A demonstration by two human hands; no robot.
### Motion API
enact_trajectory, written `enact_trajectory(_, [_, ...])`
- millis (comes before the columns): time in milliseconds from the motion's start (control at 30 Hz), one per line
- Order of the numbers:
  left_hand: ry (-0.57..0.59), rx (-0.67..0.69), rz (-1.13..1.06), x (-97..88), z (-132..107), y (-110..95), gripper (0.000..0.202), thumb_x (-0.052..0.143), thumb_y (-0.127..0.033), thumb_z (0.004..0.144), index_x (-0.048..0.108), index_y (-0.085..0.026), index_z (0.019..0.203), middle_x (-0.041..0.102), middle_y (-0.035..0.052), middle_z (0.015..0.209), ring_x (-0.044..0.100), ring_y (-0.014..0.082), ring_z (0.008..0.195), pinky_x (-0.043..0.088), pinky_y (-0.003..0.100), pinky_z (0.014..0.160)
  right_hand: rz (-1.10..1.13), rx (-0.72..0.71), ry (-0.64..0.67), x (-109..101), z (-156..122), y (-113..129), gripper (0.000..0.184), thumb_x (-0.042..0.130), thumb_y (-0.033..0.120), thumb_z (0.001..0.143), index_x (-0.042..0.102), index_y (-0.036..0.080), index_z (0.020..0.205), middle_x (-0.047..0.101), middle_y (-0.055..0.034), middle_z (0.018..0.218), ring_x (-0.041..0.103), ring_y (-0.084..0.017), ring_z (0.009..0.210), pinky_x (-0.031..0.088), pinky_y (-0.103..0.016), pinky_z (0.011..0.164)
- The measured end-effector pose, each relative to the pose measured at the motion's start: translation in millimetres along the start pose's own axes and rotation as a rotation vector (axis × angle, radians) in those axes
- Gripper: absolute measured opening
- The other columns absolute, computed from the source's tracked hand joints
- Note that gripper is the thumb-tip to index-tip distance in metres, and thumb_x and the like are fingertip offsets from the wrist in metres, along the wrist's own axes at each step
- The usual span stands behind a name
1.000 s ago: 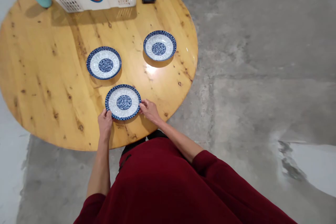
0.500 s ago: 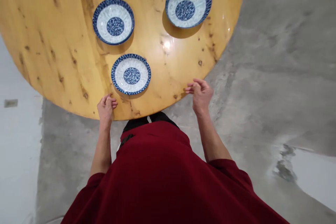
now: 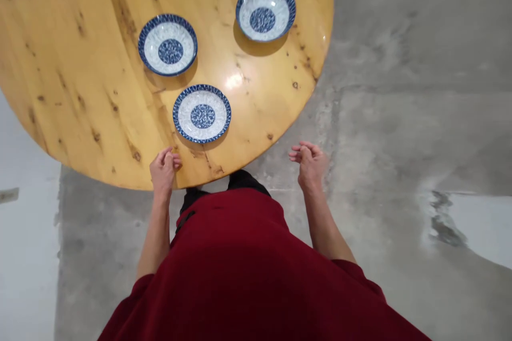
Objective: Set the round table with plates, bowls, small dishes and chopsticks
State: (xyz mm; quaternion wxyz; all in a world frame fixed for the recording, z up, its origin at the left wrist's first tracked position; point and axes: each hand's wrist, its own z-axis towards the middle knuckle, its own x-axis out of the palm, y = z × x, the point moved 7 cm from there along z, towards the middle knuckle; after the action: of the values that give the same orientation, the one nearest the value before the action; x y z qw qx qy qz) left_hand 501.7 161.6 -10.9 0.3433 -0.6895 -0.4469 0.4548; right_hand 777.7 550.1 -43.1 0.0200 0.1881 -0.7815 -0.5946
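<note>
Three blue-and-white patterned plates lie on a round wooden table. The nearest plate sits close to the table's front edge, a second plate is behind it to the left, and a third plate is at the back right. My left hand rests at the table's front edge just left of the nearest plate, fingers curled with nothing in them. My right hand hangs off the table over the floor, fingers loosely curled and empty.
Grey concrete floor surrounds the table on the right and in front. A pale patch of floor lies at the lower right. My dark red garment fills the bottom of the view.
Both hands let go of the nearest plate and drew back; the right hand moved off the table to the right. The view tilted down, so the basket at the back is out of frame.
</note>
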Motion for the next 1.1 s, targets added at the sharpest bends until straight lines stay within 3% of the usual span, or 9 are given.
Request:
enact_trajectory(100, [0.024, 0.009, 0.025, -38.9, 3, 9, 0.046, 0.063, -0.044, 0.084, 0.07, -0.01, 0.115, 0.075, 0.0068, 0.087, 0.071, 0.0128, 0.07, 0.059, 0.027, 0.07, 0.043, 0.035, -0.025, 18, -42, -8, 0.032, 0.064, 0.042, 0.072, 0.065, 0.018, 0.095, 0.072, 0.0, 0.074, 0.065, -0.011, 0.055, 0.051, -0.022, 0.051])
enact_trajectory(367, [-0.008, 0.033, 0.096, -186.4, 22, 64, 0.049, 0.06, -0.049, 0.078, 0.071, -0.013, 0.11, 0.076, 0.0074, 0.087, 0.074, 0.0196, 0.073, 0.06, 0.032, 0.071, 0.137, 0.098, 0.018, 106, -183, -32, 0.037, 0.062, 0.042, 0.067, 0.066, 0.017, 0.093, 0.073, -0.0028, 0.074, 0.066, -0.014, 0.056, 0.05, -0.025, 0.05])
enact_trajectory(500, [-0.003, 0.035, 0.103, -229.4, 27, 80, 0.047, 0.059, -0.047, 0.076, 0.071, -0.014, 0.109, 0.077, 0.0082, 0.09, 0.075, 0.0209, 0.076, 0.059, 0.032, 0.07, 0.153, 0.144, 0.046, 133, -240, -46, 0.037, 0.064, 0.043, 0.064, 0.067, 0.017, 0.09, 0.073, -0.0028, 0.072, 0.065, -0.014, 0.054, 0.05, -0.024, 0.048])
enact_trajectory(600, [0.035, 0.034, 0.072, -236.5, 34, 82, 0.048, 0.06, -0.047, 0.076, 0.071, -0.014, 0.108, 0.077, 0.0082, 0.089, 0.074, 0.0206, 0.076, 0.059, 0.031, 0.069, 0.138, 0.143, 0.053, 143, -259, -46, 0.036, 0.064, 0.042, 0.064, 0.067, 0.017, 0.089, 0.073, -0.0034, 0.071, 0.065, -0.014, 0.054, 0.05, -0.024, 0.048])
enact_trajectory(733, [0.104, 0.043, 0.042, -225.4, 45, 78, 0.049, 0.06, -0.049, 0.077, 0.071, -0.013, 0.108, 0.077, 0.0084, 0.086, 0.074, 0.0207, 0.075, 0.058, 0.03, 0.068, 0.098, 0.105, 0.068, 152, -255, -35, 0.032, 0.063, 0.038, 0.065, 0.068, 0.017, 0.089, 0.074, -0.0043, 0.073, 0.066, -0.014, 0.054, 0.051, -0.024, 0.049])
enact_trajectory(967, [0.247, 0.082, 0.042, -193.9, 57, 53, 0.051, 0.062, -0.05, 0.079, 0.072, -0.012, 0.111, 0.078, 0.0097, 0.089, 0.073, 0.0196, 0.075, 0.061, 0.032, 0.072, 0.068, 0.061, 0.044, 186, -204, -14, 0.024, 0.06, 0.031, 0.073, 0.064, 0.018, 0.093, 0.074, -0.0036, 0.079, 0.066, -0.014, 0.056, 0.053, -0.025, 0.052])
enact_trajectory(1100, [0.385, 0.116, 0.132, -155.1, 74, 28, 0.05, 0.06, -0.052, 0.08, 0.073, -0.013, 0.109, 0.078, 0.0096, 0.088, 0.074, 0.0204, 0.072, 0.059, 0.031, 0.066, 0.055, 0.046, -0.002, 212, -165, -3, 0.019, 0.058, 0.03, 0.079, 0.063, 0.018, 0.093, 0.07, -0.0022, 0.08, 0.066, -0.014, 0.059, 0.053, -0.024, 0.054])
